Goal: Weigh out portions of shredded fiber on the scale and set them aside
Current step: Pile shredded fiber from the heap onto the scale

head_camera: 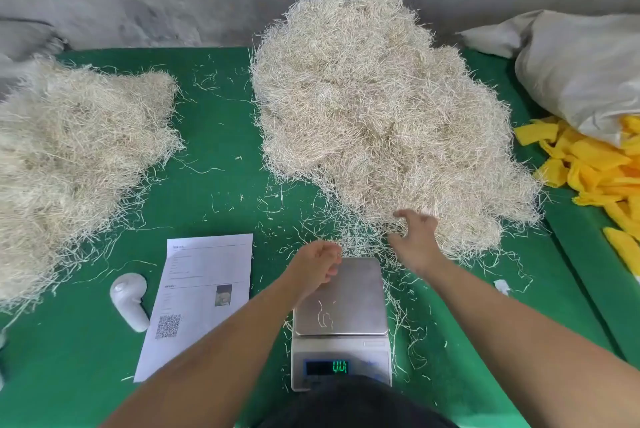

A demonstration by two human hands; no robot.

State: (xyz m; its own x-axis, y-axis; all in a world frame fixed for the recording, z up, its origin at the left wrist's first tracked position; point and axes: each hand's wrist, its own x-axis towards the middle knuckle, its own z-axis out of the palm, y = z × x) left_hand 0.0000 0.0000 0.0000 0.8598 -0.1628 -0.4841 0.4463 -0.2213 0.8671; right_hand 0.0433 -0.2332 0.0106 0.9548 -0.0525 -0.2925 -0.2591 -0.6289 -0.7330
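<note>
A digital scale point(341, 320) stands on the green table near me, its steel pan holding only a few loose strands, its display lit green. A big heap of pale shredded fiber point(374, 105) rises behind it against the wall. A second heap point(69, 157) lies at the left. My right hand point(414, 237) reaches with spread fingers into the near edge of the big heap. My left hand point(318, 263) hovers over the pan's far left corner with fingers curled; whether it holds strands I cannot tell.
A printed sheet with a QR code point(199, 299) lies left of the scale, a white handheld device point(130, 299) beside it. Yellow cloth strips point(595, 164) and a grey-white sack point(581, 64) fill the right side. Stray strands litter the green table point(214, 137).
</note>
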